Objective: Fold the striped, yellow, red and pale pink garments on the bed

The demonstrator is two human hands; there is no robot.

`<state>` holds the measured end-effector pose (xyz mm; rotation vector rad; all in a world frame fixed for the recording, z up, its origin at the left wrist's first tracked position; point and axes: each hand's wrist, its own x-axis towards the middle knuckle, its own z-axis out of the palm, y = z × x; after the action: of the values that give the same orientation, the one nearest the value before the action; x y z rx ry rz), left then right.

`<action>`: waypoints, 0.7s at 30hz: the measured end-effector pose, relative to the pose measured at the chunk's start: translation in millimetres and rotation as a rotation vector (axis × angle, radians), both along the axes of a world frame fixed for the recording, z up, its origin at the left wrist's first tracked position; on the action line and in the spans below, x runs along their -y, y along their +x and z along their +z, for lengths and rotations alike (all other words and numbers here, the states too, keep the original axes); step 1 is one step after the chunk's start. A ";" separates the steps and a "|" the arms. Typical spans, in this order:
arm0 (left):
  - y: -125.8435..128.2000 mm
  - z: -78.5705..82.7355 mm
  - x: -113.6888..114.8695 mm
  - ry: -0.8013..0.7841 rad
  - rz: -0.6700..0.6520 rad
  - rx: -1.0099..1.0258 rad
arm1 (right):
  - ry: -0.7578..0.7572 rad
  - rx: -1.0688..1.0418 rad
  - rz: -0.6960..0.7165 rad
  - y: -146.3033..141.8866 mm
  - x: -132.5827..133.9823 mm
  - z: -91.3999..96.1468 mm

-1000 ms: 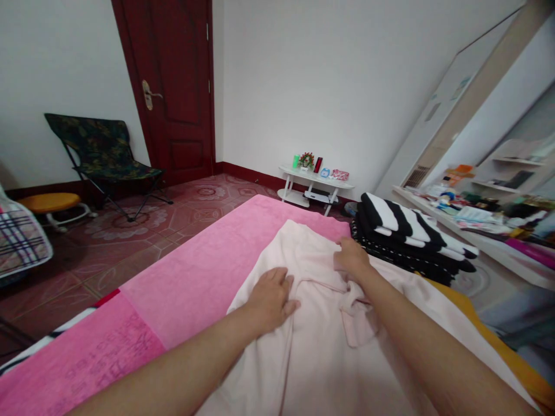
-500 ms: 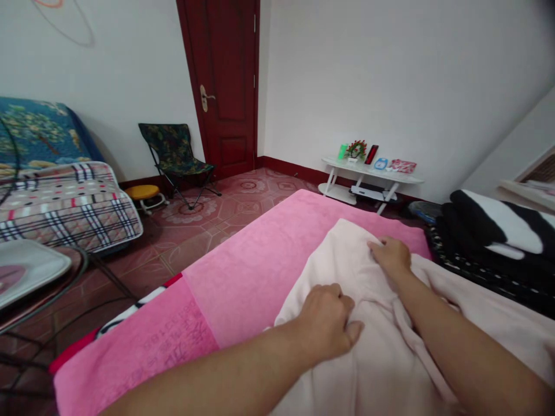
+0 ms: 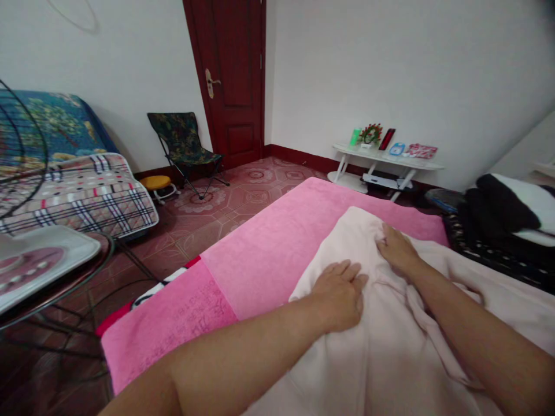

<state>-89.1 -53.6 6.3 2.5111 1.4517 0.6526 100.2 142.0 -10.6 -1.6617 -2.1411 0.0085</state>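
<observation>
A pale pink garment (image 3: 347, 358) with soft folds and a long seam lies spread over the pink towel-like cover (image 3: 277, 225). My left hand (image 3: 340, 294) rests flat on the garment, fingers stretched out and close together. Farther up and to the right, my right hand (image 3: 396, 249) pinches the cloth near its far end, where small creases gather at the thumb. Part of the garment under my right forearm is hidden.
Folded black and white cloths (image 3: 503, 208) are stacked at the right. A white low table (image 3: 390, 157) with small items stands by the wall. To the left are a fan (image 3: 43, 266) on a round stand, a camouflage folding chair (image 3: 184, 138) and a yellow stool (image 3: 156, 183).
My left hand has flattened, its curled fingers now stretched out on the garment. The right hand stays at the far part of the cloth. The view has shifted slightly left and down.
</observation>
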 end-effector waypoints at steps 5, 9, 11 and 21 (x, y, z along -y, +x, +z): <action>-0.4 -2.7 -2.3 0.025 0.003 0.028 | -0.022 0.086 0.246 -1.4 99.2 12.3; -1.4 -4.5 -5.5 0.014 -0.023 0.125 | -0.023 0.207 0.330 -3.2 184.5 22.1; -1.6 -5.5 -6.3 -0.023 -0.023 0.185 | 0.017 0.250 0.308 -1.7 212.7 22.8; -53.6 30.8 68.4 -0.435 -0.340 0.179 | 0.114 0.084 0.384 5.1 241.8 23.9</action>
<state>-142.7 -122.0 37.1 2.2132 0.9484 0.4298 105.3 -99.7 13.4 -1.1877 -2.4428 -0.0698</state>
